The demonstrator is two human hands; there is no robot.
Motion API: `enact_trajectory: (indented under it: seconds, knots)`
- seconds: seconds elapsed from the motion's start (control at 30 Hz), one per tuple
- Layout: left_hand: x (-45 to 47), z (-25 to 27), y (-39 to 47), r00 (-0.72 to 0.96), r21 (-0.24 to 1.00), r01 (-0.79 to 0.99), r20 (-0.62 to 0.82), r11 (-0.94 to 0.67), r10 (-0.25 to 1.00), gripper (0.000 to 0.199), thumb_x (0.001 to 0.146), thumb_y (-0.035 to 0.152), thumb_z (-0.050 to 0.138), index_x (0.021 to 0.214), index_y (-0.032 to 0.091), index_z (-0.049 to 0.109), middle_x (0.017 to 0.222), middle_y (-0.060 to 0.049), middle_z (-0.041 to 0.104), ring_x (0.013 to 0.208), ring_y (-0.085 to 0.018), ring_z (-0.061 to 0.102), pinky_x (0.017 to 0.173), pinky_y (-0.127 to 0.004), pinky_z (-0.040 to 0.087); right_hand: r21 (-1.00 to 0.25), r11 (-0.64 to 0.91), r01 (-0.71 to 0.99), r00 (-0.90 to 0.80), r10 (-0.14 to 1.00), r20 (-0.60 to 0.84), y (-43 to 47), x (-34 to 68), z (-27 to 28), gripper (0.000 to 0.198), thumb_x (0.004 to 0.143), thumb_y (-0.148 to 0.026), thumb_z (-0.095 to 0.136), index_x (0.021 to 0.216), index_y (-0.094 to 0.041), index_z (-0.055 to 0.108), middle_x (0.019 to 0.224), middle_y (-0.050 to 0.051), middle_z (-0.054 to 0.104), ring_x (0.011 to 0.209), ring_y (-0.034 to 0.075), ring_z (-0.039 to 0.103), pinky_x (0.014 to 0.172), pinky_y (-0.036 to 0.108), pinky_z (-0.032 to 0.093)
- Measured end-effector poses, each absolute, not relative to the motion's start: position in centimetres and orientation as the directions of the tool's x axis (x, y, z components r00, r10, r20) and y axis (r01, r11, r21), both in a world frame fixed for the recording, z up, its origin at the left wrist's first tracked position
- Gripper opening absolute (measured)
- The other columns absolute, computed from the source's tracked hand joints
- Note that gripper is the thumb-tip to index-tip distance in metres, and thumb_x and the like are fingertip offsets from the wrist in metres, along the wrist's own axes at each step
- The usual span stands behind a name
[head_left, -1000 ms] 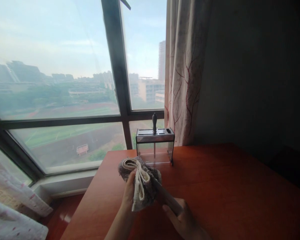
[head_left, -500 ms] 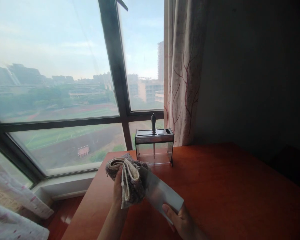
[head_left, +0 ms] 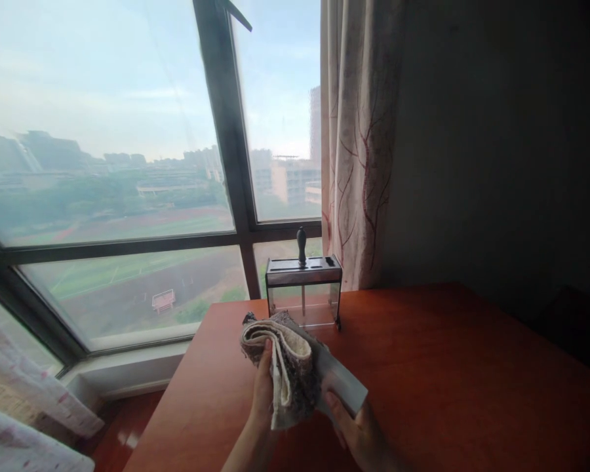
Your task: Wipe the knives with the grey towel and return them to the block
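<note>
With its fingers, the left hand (head_left: 262,396) pinched a folded cloth (head_left: 297,377) over a grey blade (head_left: 343,383); the right hand (head_left: 356,429) gripped its near end. Beyond the fingers, a stand (head_left: 303,276) stood on the desk (head_left: 447,373). Thick folds between fingers and edge seemed safest.

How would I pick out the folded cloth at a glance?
Find the reddish-brown table beside the window. Over it, the left hand grips the cloth, which meets a flat grey object held by the right hand. Unlike that smooth object, the cloth is shaggy, with pale folded layers.
</note>
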State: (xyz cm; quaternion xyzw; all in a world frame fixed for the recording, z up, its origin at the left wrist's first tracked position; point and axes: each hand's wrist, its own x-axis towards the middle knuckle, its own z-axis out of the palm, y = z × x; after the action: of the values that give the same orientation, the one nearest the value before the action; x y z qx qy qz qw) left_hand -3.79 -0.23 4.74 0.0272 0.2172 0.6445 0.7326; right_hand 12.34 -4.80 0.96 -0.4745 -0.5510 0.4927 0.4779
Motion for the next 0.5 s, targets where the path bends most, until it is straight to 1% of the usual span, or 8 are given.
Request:
enact_trajectory:
  seconds: [0.07, 0.13, 0.17, 0.23, 0.3, 0.37, 0.43, 0.5]
  knots:
    - [-4.1, 4.7, -0.2, 0.072, 0.331, -0.928, -0.294, 0.172, 0.953, 0.035, 0.089, 0.032, 0.059, 0.122, 0.02, 0.066, 0.091, -0.009, 0.078, 0.096, -0.028, 0.072, 0.098, -0.042, 0.049, -0.992, 0.072, 0.1, -0.083, 0.994, 0.064, -4.9, 12.6, 0.9, 0.046, 0.079, -0.065, 0.059, 0.084, -0.02, 0.07, 0.05, 0.001, 0.057, 0.048, 0.019, 0.055, 0.049, 0.029, 0.047]
    - [-4.8, 5.2, -0.1, 0.041, 0.352, -0.923, -0.312, 0.156, 0.949, 0.033, 0.089, 0.031, 0.059, 0.119, 0.019, 0.067, 0.087, -0.009, 0.078, 0.093, -0.028, 0.073, 0.095, -0.041, 0.051, -0.979, 0.114, 0.17, -0.094, 0.991, 0.099, -5.1, 13.0, 0.9, 0.046, 0.078, -0.065, 0.06, 0.083, -0.02, 0.07, 0.054, 0.002, 0.061, 0.053, 0.02, 0.058, 0.051, 0.028, 0.047]
    - [-5.3, 5.5, -0.1, 0.013, 0.366, -0.92, -0.323, 0.138, 0.946, 0.031, 0.089, 0.03, 0.058, 0.117, 0.018, 0.068, 0.085, -0.008, 0.078, 0.091, -0.027, 0.073, 0.094, -0.04, 0.053, -0.967, 0.153, 0.206, -0.121, 0.984, 0.13, -5.1, 13.2, 0.9, 0.047, 0.078, -0.065, 0.059, 0.08, -0.02, 0.07, 0.055, 0.003, 0.062, 0.054, 0.02, 0.058, 0.051, 0.027, 0.046]
    - [-6.4, 6.2, 0.1, -0.073, 0.403, -0.912, -0.346, 0.078, 0.935, 0.026, 0.089, 0.026, 0.057, 0.11, 0.017, 0.07, 0.079, -0.007, 0.078, 0.086, -0.026, 0.074, 0.09, -0.039, 0.055, -0.921, 0.28, 0.27, -0.206, 0.951, 0.228, -5.2, 13.4, 1.2, 0.047, 0.08, -0.063, 0.057, 0.072, -0.019, 0.069, 0.055, 0.003, 0.062, 0.054, 0.019, 0.058, 0.051, 0.026, 0.045]
    - [-7.7, 6.7, 0.3, -0.183, 0.448, -0.894, -0.368, 0.002, 0.912, 0.019, 0.088, 0.021, 0.057, 0.099, 0.015, 0.071, 0.072, -0.005, 0.077, 0.08, -0.025, 0.075, 0.086, -0.038, 0.057, -0.833, 0.447, 0.326, -0.315, 0.882, 0.35, -5.1, 13.3, 1.6, 0.046, 0.086, -0.057, 0.052, 0.066, -0.019, 0.068, 0.053, 0.004, 0.061, 0.052, 0.017, 0.057, 0.052, 0.025, 0.043]
    - [-9.0, 7.0, 0.5, -0.254, 0.477, -0.877, -0.363, -0.056, 0.896, 0.016, 0.087, 0.02, 0.057, 0.09, 0.014, 0.071, 0.069, -0.005, 0.076, 0.076, -0.024, 0.075, 0.084, -0.036, 0.058, -0.705, 0.597, 0.382, -0.415, 0.793, 0.447, -5.0, 13.0, 2.0, 0.047, 0.092, -0.049, 0.044, 0.063, -0.019, 0.067, 0.053, 0.004, 0.06, 0.049, 0.016, 0.055, 0.052, 0.025, 0.04]
    - [-10.2, 7.0, 0.6, -0.289, 0.482, -0.871, -0.349, -0.094, 0.892, 0.017, 0.088, 0.019, 0.055, 0.087, 0.013, 0.071, 0.071, -0.005, 0.076, 0.073, -0.022, 0.075, 0.084, -0.035, 0.058, -0.596, 0.683, 0.422, -0.484, 0.726, 0.489, -4.9, 12.7, 2.2, 0.049, 0.096, -0.043, 0.038, 0.063, -0.02, 0.066, 0.052, 0.004, 0.059, 0.046, 0.015, 0.052, 0.051, 0.026, 0.036]
    - [-10.9, 7.0, 0.7, -0.303, 0.477, -0.871, -0.33, -0.119, 0.894, 0.018, 0.088, 0.018, 0.054, 0.091, 0.013, 0.072, 0.075, -0.005, 0.077, 0.074, -0.022, 0.075, 0.085, -0.034, 0.058, -0.565, 0.701, 0.436, -0.495, 0.711, 0.499, -4.8, 12.4, 2.3, 0.05, 0.096, -0.044, 0.036, 0.064, -0.02, 0.066, 0.05, 0.003, 0.058, 0.044, 0.014, 0.05, 0.049, 0.026, 0.035]
